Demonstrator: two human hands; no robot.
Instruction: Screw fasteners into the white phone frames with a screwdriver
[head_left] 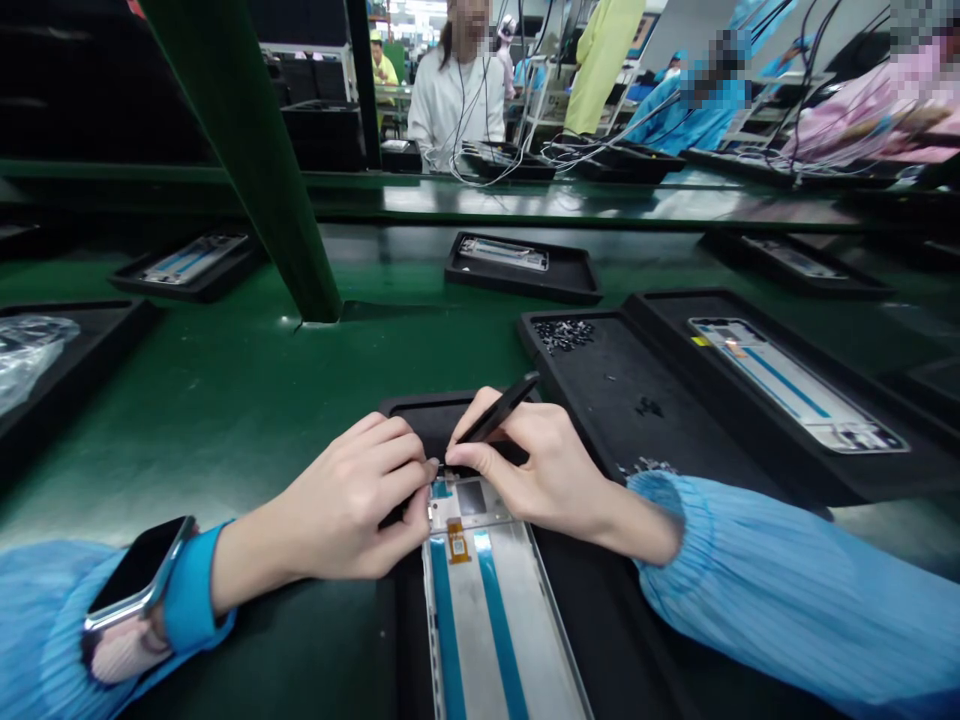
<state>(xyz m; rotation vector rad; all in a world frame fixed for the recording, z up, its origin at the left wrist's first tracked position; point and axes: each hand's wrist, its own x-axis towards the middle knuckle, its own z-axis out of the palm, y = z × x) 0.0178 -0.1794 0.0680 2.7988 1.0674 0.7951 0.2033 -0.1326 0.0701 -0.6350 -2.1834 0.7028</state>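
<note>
My right hand (532, 470) is shut on a slim black pen-shaped tool (499, 408), whose lower tip sits at the top end of a phone frame (487, 610). That metal frame has blue strips and a small orange flex cable (456, 540), and it lies in a black tray (427, 425). My left hand (352, 500) grips the frame's upper left corner, with its fingertips beside the tool's tip. My fingers hide the frame's top edge. A smartwatch (139, 570) sits on my left wrist, and blue pleated sleeves cover both forearms.
To the right, a black tray holds a pile of small dark parts (562, 335), and another holds a second phone frame (795, 385). More trays (523, 268) line the green workbench (187, 420). A green post (240, 150) rises at left. Co-workers sit beyond.
</note>
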